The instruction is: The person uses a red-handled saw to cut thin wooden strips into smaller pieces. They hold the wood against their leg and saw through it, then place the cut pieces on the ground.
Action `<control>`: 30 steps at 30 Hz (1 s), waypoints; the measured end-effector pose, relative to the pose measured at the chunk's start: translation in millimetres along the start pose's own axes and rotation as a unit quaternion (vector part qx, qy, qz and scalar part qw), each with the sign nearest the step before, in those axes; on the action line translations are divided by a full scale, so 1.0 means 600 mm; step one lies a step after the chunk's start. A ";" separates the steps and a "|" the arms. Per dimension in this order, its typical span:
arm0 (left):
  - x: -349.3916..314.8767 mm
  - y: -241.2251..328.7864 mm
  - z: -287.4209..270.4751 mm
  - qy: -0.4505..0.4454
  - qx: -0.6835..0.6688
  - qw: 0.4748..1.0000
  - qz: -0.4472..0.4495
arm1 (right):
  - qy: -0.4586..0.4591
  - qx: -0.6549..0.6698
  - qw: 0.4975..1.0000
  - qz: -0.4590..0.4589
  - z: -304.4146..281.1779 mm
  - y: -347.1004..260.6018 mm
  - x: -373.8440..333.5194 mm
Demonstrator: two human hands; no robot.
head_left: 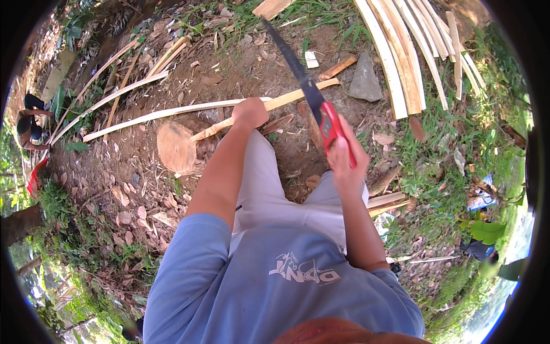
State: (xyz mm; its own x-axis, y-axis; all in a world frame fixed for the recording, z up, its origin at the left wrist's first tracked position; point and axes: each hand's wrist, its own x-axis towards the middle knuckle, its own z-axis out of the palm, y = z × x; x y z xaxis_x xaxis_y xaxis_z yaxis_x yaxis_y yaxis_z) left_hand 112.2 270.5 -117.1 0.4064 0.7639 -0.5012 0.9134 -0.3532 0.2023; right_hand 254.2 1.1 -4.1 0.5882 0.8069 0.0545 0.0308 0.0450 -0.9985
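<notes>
My right hand (348, 157) is wrapped round the red handle of a hand saw (308, 89). Its dark blade points up and to the left, passing over the far part of a wooden strip (292, 98); whether the teeth touch the wood I cannot tell. My left hand (250, 113) is closed on that strip near my left knee. The strip's near end lies beside a round cut log (176, 147), and its other end reaches out past the blade. Behind my left hand, a long pale strip (166, 113) runs off to the left.
Several long sawn strips (395, 63) lie fanned out at the far right. A grey pointed stone (365, 79) and a short wood piece (338, 67) lie beyond the saw. More strips (123, 92) lie at the left, near another person (33, 121). Dry leaves cover the soil.
</notes>
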 end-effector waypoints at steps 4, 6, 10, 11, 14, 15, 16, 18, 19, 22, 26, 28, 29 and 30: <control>0.014 0.009 -0.002 -0.011 0.014 1.000 0.009 | 0.003 0.010 0.999 0.045 0.073 0.169 0.122; 0.014 0.009 0.000 -0.019 0.008 1.000 0.002 | 0.000 -0.016 0.999 0.030 0.109 0.216 0.155; -0.003 0.020 -0.009 -0.014 0.021 1.000 -0.018 | -0.001 -0.021 0.999 0.044 0.148 0.224 0.173; -0.004 0.016 -0.010 -0.017 0.019 0.999 -0.019 | 0.001 -0.033 0.999 0.031 0.153 0.220 0.172; 0.000 0.008 -0.009 -0.017 0.013 1.000 -0.020 | 0.002 -0.053 0.998 -0.022 0.160 0.214 0.167; 0.001 0.009 -0.006 -0.016 0.014 1.000 -0.017 | 0.001 -0.056 0.998 -0.043 0.160 0.213 0.165; 0.000 0.011 -0.005 -0.014 0.015 1.000 -0.014 | 0.003 -0.052 0.998 -0.025 0.158 0.211 0.163; 0.000 0.011 -0.006 -0.014 0.013 1.000 -0.011 | 0.007 -0.043 0.999 0.012 0.151 0.208 0.159; 0.001 0.011 -0.008 -0.016 0.011 1.000 -0.009 | 0.005 -0.040 0.999 0.019 0.148 0.207 0.157; 0.000 0.013 -0.010 -0.018 0.010 1.000 -0.005 | 0.010 -0.038 0.999 0.026 0.140 0.213 0.151; -0.002 0.014 -0.009 -0.020 0.019 1.000 -0.007 | 0.020 -0.056 0.998 0.006 0.132 0.222 0.145; -0.001 0.014 -0.010 -0.020 0.019 1.000 -0.011 | 0.009 -0.061 0.998 0.007 0.126 0.220 0.142; -0.001 0.015 -0.010 -0.022 0.019 1.000 -0.012 | -0.001 -0.063 0.998 0.011 0.121 0.221 0.141; 0.000 0.016 -0.009 -0.023 0.019 0.999 -0.011 | -0.006 -0.066 0.998 0.001 0.118 0.222 0.139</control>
State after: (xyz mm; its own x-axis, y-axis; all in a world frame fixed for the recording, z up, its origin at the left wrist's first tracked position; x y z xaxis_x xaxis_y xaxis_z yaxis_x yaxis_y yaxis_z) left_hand 120.8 270.0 -110.5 0.3831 0.7468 -0.5437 0.9206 -0.3571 0.1581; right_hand 250.1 115.8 -132.2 0.5785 0.8140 0.0525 0.1373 -0.0337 -0.9900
